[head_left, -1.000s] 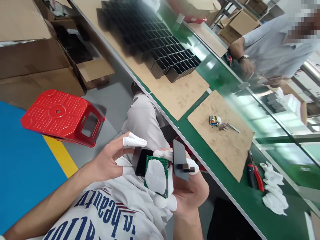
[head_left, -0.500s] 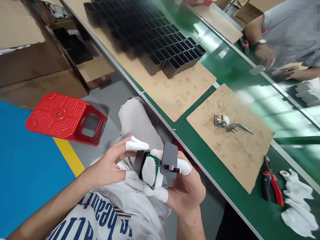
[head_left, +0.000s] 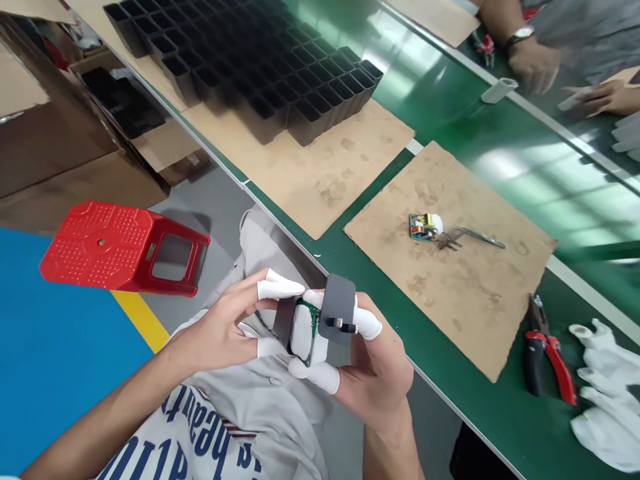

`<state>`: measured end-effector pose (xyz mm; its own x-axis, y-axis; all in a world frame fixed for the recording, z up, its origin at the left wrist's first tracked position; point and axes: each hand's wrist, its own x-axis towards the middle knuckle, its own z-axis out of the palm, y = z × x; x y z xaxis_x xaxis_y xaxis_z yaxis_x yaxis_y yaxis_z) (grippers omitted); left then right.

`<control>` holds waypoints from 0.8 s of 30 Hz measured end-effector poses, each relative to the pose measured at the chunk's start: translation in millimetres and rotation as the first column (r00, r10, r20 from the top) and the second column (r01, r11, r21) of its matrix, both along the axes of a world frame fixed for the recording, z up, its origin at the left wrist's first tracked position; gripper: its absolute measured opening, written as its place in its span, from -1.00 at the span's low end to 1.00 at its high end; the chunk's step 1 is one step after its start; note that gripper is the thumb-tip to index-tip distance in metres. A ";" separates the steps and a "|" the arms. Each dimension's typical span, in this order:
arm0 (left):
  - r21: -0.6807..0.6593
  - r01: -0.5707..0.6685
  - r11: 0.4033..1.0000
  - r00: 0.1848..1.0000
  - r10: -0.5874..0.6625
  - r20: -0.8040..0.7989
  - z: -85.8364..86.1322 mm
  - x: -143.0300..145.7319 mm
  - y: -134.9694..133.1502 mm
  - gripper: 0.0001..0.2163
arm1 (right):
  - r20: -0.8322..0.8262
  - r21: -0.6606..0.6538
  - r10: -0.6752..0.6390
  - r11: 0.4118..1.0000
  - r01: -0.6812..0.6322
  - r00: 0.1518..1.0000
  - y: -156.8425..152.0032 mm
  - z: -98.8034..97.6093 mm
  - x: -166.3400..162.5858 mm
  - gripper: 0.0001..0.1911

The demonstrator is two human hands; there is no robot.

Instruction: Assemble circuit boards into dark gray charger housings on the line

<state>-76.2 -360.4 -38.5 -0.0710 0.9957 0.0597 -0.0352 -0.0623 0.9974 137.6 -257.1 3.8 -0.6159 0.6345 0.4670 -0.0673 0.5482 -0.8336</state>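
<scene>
Over my lap, my right hand [head_left: 373, 373], with white finger cots, grips a dark grey plug cover [head_left: 337, 315] with metal pins, attached to a green circuit board [head_left: 311, 327] wrapped partly in white. My left hand [head_left: 233, 327], also in finger cots, pinches a black housing [head_left: 283, 319] against the board's left side. Both hands are closed on the parts, just off the edge of the green bench [head_left: 450, 133].
On the bench lie two cardboard mats [head_left: 465, 293], a small circuit board [head_left: 423, 227] beside tweezers [head_left: 470, 237], red-handled cutters [head_left: 547, 357], white gloves [head_left: 607, 400] and rows of black housings [head_left: 280, 67]. A red stool [head_left: 120, 247] stands left. Another person's hands [head_left: 537, 60] work opposite.
My hands have drawn the black housing closer onto the circuit board, which is now mostly covered. The camera has tilted down and towards the bench.
</scene>
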 end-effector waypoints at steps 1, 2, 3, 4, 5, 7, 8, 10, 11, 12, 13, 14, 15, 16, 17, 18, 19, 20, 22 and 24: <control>0.023 0.013 1.000 1.000 -0.013 0.020 1.5 5.3 4.4 -0.32 | -0.010 -0.007 -0.022 1.000 0.022 1.000 0.6 0.3 3.6 -0.33; 0.057 0.025 0.998 0.999 -0.028 0.044 3.7 11.0 9.6 -0.33 | -0.021 -0.018 -0.043 0.999 0.042 0.999 1.4 1.0 7.4 -0.33; 0.097 0.039 0.995 0.997 -0.046 0.069 6.4 16.8 15.7 -0.33 | -0.031 -0.036 -0.058 0.998 0.057 0.998 2.6 2.2 11.7 -0.33; 0.134 0.061 0.989 0.993 -0.073 0.089 9.3 22.5 22.3 -0.33 | -0.037 -0.057 -0.066 0.996 0.064 0.997 4.3 4.0 16.6 -0.33; 0.161 0.085 0.983 0.990 -0.102 0.098 12.4 28.1 29.5 -0.32 | -0.039 -0.078 -0.067 0.995 0.064 0.997 6.8 6.4 22.1 -0.32; 0.190 0.158 0.969 0.982 -0.175 0.073 18.3 37.9 45.9 -0.29 | -0.028 -0.103 -0.058 0.993 0.055 0.998 14.2 12.5 35.0 -0.31; 0.202 0.204 0.958 0.976 -0.216 0.038 21.1 42.2 55.4 -0.28 | -0.018 -0.108 -0.057 0.993 0.055 0.998 19.1 15.8 42.3 -0.31; 0.239 0.288 0.927 0.957 -0.285 -0.051 26.1 50.4 77.7 -0.28 | -0.001 -0.112 -0.075 0.991 0.074 0.997 31.7 21.9 57.7 -0.32; 0.265 0.326 0.907 0.945 -0.313 -0.092 28.5 54.7 90.9 -0.30 | 0.004 -0.115 -0.087 0.989 0.087 0.996 39.2 24.3 65.5 -0.33; 0.287 0.361 0.887 0.932 -0.339 -0.126 30.8 59.3 105.3 -0.35 | 0.006 -0.118 -0.105 0.987 0.105 0.994 47.6 26.2 73.3 -0.35; 0.301 0.391 0.870 0.920 -0.361 -0.151 33.2 64.5 121.0 -0.39 | 0.006 -0.118 -0.128 0.985 0.128 0.992 56.8 27.6 81.1 -0.37; 0.309 0.421 0.853 0.907 -0.386 -0.169 35.7 70.3 137.8 -0.43 | 0.006 -0.117 -0.151 0.982 0.151 0.988 66.5 28.6 88.8 -0.39; 0.312 0.452 0.835 0.891 -0.411 -0.190 38.3 76.6 155.5 -0.46 | 0.008 -0.110 -0.176 0.978 0.175 0.984 76.6 29.3 96.5 -0.41; 0.312 0.488 0.816 0.872 -0.436 -0.223 41.0 83.5 173.7 -0.48 | 0.014 -0.097 -0.202 0.975 0.202 0.979 86.7 29.8 104.1 -0.41; 0.308 0.522 0.795 0.850 -0.455 -0.267 43.8 90.8 192.2 -0.50 | 0.028 -0.079 -0.231 0.969 0.233 0.972 96.5 30.1 111.7 -0.41; 0.302 0.556 0.774 0.825 -0.469 -0.316 46.4 98.5 210.3 -0.51 | 0.050 -0.058 -0.262 0.963 0.264 0.964 105.6 30.1 119.3 -0.41; 0.297 0.589 0.752 0.798 -0.480 -0.365 48.8 106.3 227.8 -0.53 | 0.074 -0.035 -0.292 0.955 0.295 0.953 113.6 29.8 126.7 -0.42; 0.291 0.617 0.731 0.771 -0.487 -0.410 50.7 114.1 244.0 -0.55 | 0.093 -0.017 -0.326 0.944 0.329 0.941 120.5 29.1 133.7 -0.43; 0.283 0.663 0.693 0.729 -0.511 -0.456 52.5 128.6 271.3 -0.59 | 0.101 -0.010 -0.393 0.918 0.396 0.914 130.1 26.4 146.1 -0.43; 0.269 0.701 0.660 0.696 -0.551 -0.461 50.3 140.2 290.2 -0.61 | 0.088 -0.048 -0.438 0.895 0.443 0.895 135.1 22.2 155.4 -0.39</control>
<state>64.0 -70.2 11.8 0.6581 0.6659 0.3514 0.0871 -0.5309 0.8429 293.0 -122.0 26.0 -0.2976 0.8758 0.3800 0.2308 0.4523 -0.8615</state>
